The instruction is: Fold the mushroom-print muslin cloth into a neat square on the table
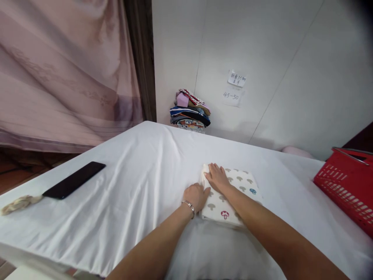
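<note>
A white folded cloth [217,214] printed with grey mushrooms, plus a red one and a blue one, lies flat as a thick rectangle. My left hand [196,196], with a silver bracelet at the wrist, is curled at its left edge. The thumb rests on top of the fabric and the fingertips are partly hidden at the side. My right hand [217,177] lies on the upper left part of the cloth, palm down with its fingers stretched out. My right forearm crosses over the cloth and covers some of its print.
A white sheet [131,186] with wrinkles covers the table. On the left lies a black phone [75,179] with a pale strap [21,204]. A red basket [346,182] stands at the right. Piled clothes [190,112] sit beyond the far edge, beside a wall with paper notes [233,95].
</note>
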A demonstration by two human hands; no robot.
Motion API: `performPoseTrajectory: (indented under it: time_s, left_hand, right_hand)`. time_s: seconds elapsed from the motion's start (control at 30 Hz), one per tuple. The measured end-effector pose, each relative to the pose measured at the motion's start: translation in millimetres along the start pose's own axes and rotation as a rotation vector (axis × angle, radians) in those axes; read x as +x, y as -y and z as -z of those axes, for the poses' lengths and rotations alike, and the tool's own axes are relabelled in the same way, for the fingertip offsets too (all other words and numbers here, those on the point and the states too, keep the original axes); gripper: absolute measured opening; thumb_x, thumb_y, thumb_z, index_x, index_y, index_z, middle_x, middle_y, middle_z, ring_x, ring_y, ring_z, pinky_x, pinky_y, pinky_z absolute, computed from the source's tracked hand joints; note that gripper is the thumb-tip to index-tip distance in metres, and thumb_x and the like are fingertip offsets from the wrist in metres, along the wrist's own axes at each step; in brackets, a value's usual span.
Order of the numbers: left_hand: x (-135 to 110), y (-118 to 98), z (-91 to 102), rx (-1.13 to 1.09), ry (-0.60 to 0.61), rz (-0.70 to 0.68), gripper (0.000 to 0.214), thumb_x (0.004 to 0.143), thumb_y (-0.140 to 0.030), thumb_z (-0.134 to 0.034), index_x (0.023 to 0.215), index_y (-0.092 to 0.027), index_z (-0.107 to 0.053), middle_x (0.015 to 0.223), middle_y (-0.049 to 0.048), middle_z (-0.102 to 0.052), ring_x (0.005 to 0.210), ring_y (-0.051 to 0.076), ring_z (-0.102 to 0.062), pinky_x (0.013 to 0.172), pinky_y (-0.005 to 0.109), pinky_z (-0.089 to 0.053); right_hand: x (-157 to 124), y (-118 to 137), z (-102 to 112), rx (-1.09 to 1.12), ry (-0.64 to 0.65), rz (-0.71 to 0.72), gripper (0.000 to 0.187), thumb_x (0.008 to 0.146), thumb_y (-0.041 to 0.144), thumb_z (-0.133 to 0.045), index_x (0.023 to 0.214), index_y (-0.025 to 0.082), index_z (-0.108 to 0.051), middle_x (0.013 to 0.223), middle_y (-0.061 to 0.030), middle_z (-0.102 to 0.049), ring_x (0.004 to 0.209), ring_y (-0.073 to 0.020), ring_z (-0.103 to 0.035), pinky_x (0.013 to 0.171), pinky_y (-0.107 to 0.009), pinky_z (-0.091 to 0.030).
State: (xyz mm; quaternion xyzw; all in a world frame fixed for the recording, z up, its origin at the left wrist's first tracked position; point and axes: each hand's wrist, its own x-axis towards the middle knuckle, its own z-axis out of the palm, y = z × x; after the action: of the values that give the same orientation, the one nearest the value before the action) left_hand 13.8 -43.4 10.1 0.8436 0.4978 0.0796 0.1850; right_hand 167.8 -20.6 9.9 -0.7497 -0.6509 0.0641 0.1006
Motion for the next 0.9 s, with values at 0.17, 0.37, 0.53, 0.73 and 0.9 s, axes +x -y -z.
performPoseTrajectory:
  time_s: [0.17,0.37,0.53,0.73,0.9]
  left_hand:
    - [-1,-1,2.1,-0.022,-0.002,0.005,0.050,0.088,-0.046,-0.031,0.092,-0.010,-0.066,0.094,0.0146,-0.066,0.092,0.027,-0.061,0.078,0.033,-0.044]
    - [-1,-1,3.7,-0.037,0.014,0.021,0.047,0.087,-0.046,-0.035,0.096,-0.011,-0.065,0.098,0.0148,-0.065,0.094,0.027,-0.061,0.078,0.033,-0.044]
    - [-1,1,2.2,-0.041,0.011,0.024,0.048,0.087,-0.047,-0.034,0.091,-0.012,-0.065,0.097,0.0141,-0.066,0.095,0.026,-0.060,0.079,0.032,-0.043]
    - [-1,3,3.5,-0.097,-0.030,0.041,0.038,0.084,-0.048,-0.040,0.094,-0.016,-0.058,0.097,0.0102,-0.064,0.090,0.024,-0.061,0.075,0.031,-0.042]
    - [-1,-1,4.5,-0.251,0.008,0.108,0.045,0.081,-0.048,-0.047,0.114,-0.018,-0.044,0.098,0.0076,-0.064,0.088,0.021,-0.061,0.071,0.027,-0.042]
  right_hand:
    - [-1,4,0,-0.008,0.017,0.014,0.060,0.090,0.048,-0.024,0.138,0.011,-0.027,0.147,-0.0129,-0.023,0.136,-0.0241,-0.013,0.107,-0.044,-0.008]
    - [2,11,0,0.071,0.128,0.099,0.062,0.089,0.050,-0.028,0.139,0.013,-0.028,0.148,-0.0116,-0.018,0.137,-0.0217,-0.011,0.109,-0.042,-0.005]
    - [-18,-2,24,0.253,0.029,0.032,0.063,0.089,0.052,-0.024,0.141,0.016,-0.025,0.149,-0.0062,-0.014,0.137,-0.0176,-0.006,0.110,-0.039,-0.006]
    - [-79,-84,44,0.222,-0.205,-0.095,0.069,0.082,0.055,-0.039,0.140,0.018,-0.029,0.148,-0.0071,-0.021,0.136,-0.0222,-0.013,0.110,-0.040,-0.016]
    - [-128,-141,25,0.459,-0.222,-0.510,0.074,0.078,0.054,-0.046,0.141,0.022,-0.024,0.140,-0.0099,-0.038,0.122,-0.0261,-0.043,0.098,-0.040,-0.039]
